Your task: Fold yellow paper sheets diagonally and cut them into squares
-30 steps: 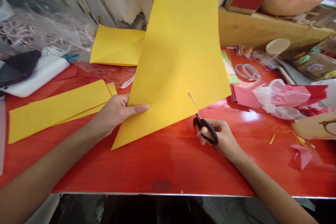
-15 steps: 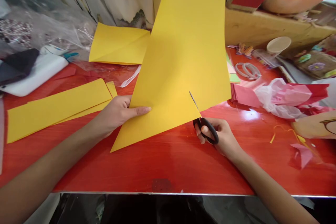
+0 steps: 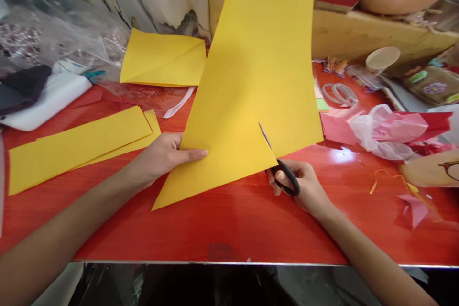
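A large yellow paper sheet [image 3: 251,71] is held up over the table, tilted, its lower left corner pointing down. My left hand [image 3: 172,153] pinches its left edge, thumb flat on the front and fingers hidden behind. My right hand [image 3: 301,181] grips black-handled scissors [image 3: 291,179] at the lower edge. One blade lies in front of the sheet, pointing up and left; the other is hidden behind it. A cut runs in from the lower edge along the blade.
Yellow paper strips [image 3: 86,146] lie stacked at the left, with a folded yellow sheet [image 3: 163,60] farther back. Clear plastic bags [image 3: 64,24] fill the back left. On the right are pink and white tissue paper [image 3: 387,129], tape rings [image 3: 340,94] and a paper cup [image 3: 383,60].
The sheet's right part has shifted slightly right and down, and the cut at the lower edge has opened a little wider. Both hands have hardly moved and keep their holds.
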Motion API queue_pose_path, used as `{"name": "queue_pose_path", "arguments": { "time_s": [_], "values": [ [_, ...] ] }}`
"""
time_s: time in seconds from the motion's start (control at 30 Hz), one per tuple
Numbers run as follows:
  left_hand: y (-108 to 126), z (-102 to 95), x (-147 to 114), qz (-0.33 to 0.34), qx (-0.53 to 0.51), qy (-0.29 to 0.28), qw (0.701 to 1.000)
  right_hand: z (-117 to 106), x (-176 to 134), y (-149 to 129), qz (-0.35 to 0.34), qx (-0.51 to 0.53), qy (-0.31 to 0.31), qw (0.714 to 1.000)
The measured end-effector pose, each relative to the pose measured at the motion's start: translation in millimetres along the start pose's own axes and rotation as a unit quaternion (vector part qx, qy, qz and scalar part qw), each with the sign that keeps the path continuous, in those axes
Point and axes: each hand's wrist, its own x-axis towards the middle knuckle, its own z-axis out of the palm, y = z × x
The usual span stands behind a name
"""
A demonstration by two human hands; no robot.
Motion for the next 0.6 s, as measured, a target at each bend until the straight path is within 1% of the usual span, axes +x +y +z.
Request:
{"name": "queue_pose_path", "arguments": {
  "time_s": [0.17, 0.33, 0.6],
  "values": [
    [0.3, 0.2, -0.5, -0.004, -0.005, -0.001, 1.000, -1.5, 0.0, 1.1, -0.006, 0.000, -0.007, 1.000],
    [0.8, 1.2, -0.5, -0.017, -0.002, -0.021, 1.000, -2.7, -1.0, 3.1, 0.000, 0.016, -0.009, 1.000],
    [0.9, 1.1, -0.6, -0.019, 0.000, -0.025, 1.000, -2.2, 0.0, 3.7, 0.006, -0.010, 0.003, 1.000]
  ]
}}
